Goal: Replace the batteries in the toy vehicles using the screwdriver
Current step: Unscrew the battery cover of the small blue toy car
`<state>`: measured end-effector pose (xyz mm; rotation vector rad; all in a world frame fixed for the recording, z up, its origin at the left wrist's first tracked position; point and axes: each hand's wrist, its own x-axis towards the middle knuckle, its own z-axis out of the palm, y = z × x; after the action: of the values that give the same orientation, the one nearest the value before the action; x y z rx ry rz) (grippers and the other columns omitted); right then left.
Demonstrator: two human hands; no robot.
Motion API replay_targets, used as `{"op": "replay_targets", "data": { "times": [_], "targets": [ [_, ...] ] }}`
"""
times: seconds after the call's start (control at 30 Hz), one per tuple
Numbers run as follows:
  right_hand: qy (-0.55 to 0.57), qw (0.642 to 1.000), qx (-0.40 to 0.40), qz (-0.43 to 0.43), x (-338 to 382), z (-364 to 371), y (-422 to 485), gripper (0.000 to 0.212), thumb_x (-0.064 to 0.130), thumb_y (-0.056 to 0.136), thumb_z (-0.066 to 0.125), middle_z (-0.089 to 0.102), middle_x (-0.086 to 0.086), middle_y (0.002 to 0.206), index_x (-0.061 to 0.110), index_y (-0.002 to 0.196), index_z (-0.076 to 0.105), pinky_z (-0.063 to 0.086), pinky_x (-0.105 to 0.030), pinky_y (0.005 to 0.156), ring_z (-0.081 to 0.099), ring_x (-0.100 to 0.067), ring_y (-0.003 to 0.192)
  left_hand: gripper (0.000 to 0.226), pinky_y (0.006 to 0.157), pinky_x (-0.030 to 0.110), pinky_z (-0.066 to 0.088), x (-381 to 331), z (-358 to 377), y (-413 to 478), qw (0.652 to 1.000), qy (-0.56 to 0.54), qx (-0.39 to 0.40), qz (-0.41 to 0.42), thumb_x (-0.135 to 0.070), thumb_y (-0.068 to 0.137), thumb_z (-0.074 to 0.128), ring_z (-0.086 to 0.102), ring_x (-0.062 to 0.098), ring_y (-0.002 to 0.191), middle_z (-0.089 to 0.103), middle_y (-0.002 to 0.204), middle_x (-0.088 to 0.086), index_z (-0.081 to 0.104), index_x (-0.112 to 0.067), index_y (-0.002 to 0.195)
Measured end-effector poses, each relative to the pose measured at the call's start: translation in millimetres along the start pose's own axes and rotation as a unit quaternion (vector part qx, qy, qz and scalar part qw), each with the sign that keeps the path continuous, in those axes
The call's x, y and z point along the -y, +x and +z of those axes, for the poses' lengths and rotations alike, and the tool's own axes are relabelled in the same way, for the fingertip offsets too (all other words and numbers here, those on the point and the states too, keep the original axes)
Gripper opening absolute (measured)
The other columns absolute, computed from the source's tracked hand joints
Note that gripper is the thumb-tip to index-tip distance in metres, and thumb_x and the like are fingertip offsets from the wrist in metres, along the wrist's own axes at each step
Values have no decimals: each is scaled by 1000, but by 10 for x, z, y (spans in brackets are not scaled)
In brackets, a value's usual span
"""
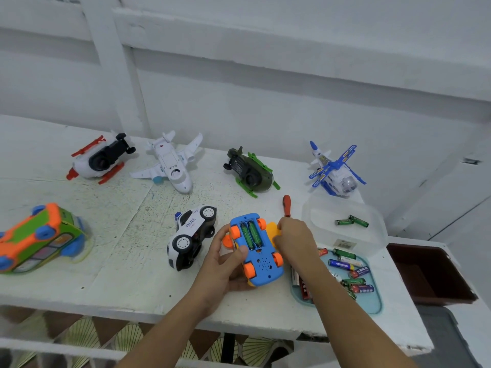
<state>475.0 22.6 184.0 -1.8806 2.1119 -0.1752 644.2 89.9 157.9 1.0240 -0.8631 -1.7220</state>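
Beside the blue car (263, 264), a police car (190, 235), screwdriver (287, 205), battery tray (373, 302)

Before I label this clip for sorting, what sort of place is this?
Likely a makeshift home workbench: a rough white-painted table against a white wall, a toy plane, a tray of loose batteries.

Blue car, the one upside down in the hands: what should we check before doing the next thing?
1. Blue car held steady, wheels up: ok, the left hand grips it.
2. Battery slots filled: ok, two green batteries lie inside.
3. Batteries facing the right way: cannot tell.
4. Screwdriver within reach: ok, it lies on the table just beyond the right hand.
5. Battery lid and screw found: cannot tell, neither shows clearly.
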Motion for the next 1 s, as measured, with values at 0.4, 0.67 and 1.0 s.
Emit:
{"op": "replay_targets", "data": {
  "times": [0.4,0.67,1.0],
  "targets": [
    [566,822,25,51,-189,-362,-271,22,0,79,75,65,-10,72,6,96,62,47,-27,50,62,-19,61,56,79,56,59,22,-35,22,1000,-17,6,-1,-27,80,61,71,36,101,75,111,6,41,-49,128],
    [584,805,106,-3,-25,-453,-582,18,-4,80,72,67,-9,66,1,96,66,51,-26,49,58,-16,50,59,75,54,60,53,-43,20,1000,-16,7,6,-25,79,63,71,38,100,74,109,8,43,-48,128],
    [486,872,51,-34,125,-400,-573,16,3,79,75,70,-8,70,13,91,70,51,-25,51,60,-14,50,62,71,49,61,49,-27,13,1000,1,9,18,-26,75,64,72,35,98,75,106,9,41,-47,129]
  ]
}}
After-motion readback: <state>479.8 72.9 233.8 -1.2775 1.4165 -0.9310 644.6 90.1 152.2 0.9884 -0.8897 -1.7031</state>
